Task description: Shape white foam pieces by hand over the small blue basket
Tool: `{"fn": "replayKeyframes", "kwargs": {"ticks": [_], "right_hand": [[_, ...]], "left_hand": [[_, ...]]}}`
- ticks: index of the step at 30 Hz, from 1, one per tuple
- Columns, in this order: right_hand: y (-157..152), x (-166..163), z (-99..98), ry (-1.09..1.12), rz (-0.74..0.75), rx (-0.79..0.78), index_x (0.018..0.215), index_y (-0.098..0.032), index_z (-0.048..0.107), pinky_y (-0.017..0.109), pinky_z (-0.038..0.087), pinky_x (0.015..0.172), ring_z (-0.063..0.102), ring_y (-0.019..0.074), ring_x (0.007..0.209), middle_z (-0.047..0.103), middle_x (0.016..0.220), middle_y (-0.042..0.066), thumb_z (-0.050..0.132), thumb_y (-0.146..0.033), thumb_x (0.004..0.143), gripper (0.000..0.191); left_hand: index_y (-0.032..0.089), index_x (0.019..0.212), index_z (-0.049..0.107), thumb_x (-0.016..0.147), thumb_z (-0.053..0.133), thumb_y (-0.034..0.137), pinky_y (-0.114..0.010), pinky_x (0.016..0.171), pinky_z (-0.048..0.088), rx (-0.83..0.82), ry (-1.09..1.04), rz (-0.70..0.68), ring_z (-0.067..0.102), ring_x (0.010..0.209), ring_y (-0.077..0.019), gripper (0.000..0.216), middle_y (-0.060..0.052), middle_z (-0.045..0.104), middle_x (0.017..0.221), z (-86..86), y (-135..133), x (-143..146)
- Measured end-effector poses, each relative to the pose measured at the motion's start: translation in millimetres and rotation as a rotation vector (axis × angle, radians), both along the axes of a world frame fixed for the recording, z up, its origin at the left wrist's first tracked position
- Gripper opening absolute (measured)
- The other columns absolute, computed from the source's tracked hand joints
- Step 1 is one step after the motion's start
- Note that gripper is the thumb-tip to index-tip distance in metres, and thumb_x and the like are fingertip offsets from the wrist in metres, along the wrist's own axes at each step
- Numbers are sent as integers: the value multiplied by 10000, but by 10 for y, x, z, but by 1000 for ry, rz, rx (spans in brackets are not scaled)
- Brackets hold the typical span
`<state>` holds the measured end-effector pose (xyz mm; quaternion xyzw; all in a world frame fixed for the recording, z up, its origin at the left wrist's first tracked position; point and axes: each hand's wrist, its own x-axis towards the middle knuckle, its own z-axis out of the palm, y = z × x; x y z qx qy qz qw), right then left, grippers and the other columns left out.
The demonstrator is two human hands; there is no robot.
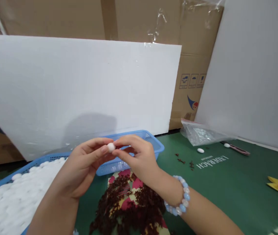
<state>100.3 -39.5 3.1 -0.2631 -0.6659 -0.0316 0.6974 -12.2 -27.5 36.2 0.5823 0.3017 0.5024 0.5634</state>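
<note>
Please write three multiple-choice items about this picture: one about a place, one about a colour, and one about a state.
1. Where is the pile of dark red bits?
A. inside the basket
B. on the mat, below the hands
C. on the foam board

2. What colour is the basket?
A. blue
B. yellow
C. black

3. How is the small white ball held?
A. lying loose on the mat
B. closed in one fist
C. pinched between the fingers of both hands

Answers:
1 B, the bits lie on the green mat under the wrists.
2 A, its mesh wall is blue.
3 C, left hand and right hand meet on it.
</note>
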Motion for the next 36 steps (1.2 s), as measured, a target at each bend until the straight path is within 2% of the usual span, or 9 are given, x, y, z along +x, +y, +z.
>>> {"fn": "replayKeyframes", "kwargs": {"ticks": [5, 14, 21, 24, 27, 30, 32, 36], "right_hand": [[16, 34, -1, -73, -114, 118, 611, -103, 575, 145, 456, 483, 535, 72, 507, 611, 555, 37, 521, -71, 601, 63], [46, 77, -1, -102, -175, 3, 588, -132, 547, 166, 448, 450, 515, 70, 485, 584, 547, 14, 463, -86, 606, 97], [32, 66, 6, -99, -146, -71, 567, -138, 496, 185, 431, 452, 485, 71, 482, 540, 538, 7, 442, -103, 594, 69], [-22, 177, 92, -65, -118, -83, 547, -148, 465, 172, 408, 431, 460, 55, 451, 498, 507, -20, 435, -81, 560, 75], [-70, 342, 183, 57, -55, -144, 566, -161, 436, 176, 389, 412, 452, 52, 436, 461, 497, -39, 430, -83, 547, 80], [-100, 448, 220, 139, 91, -196, 578, -173, 396, 188, 383, 411, 467, 58, 447, 449, 513, -45, 374, -59, 545, 121], [-126, 460, 217, 120, 142, -185, 554, -180, 361, 188, 363, 396, 446, 54, 433, 404, 495, -53, 319, -29, 534, 158], [-227, 424, 221, -112, 26, -19, 560, -188, 371, 203, 329, 425, 373, 70, 496, 337, 546, -32, 282, 7, 530, 216]], "left_hand": [[159, 543, 598, 468, 631, 186, -128, 483, 452, 16, 24, -4, 522, 532, -81, 86, 15, 588, 545, -7, 3, -12], [135, 562, 589, 460, 634, 147, -120, 460, 445, -51, -94, -36, 518, 495, -70, 113, 12, 586, 514, -69, 45, 70], [116, 569, 582, 505, 601, 103, -122, 469, 447, -72, -154, -63, 517, 480, -69, 68, -5, 585, 511, -84, 49, 101], [121, 553, 577, 531, 562, 73, -112, 448, 445, -73, -266, 69, 513, 466, -65, 55, 6, 572, 499, -42, 81, -15], [141, 613, 583, 533, 553, 74, -118, 475, 458, 17, -383, 184, 521, 485, -68, 108, 21, 569, 518, 16, 84, -141], [180, 713, 577, 514, 584, 87, -147, 525, 474, 94, -351, 98, 535, 530, -81, 220, 28, 580, 568, 45, 26, -137], [197, 740, 570, 507, 599, 97, -152, 532, 476, 115, -305, 34, 542, 553, -88, 254, 27, 587, 595, 44, -24, -67], [205, 713, 573, 480, 627, 118, -147, 514, 474, 140, -310, 11, 544, 551, -92, 255, 32, 590, 601, 34, -96, 63]]}}
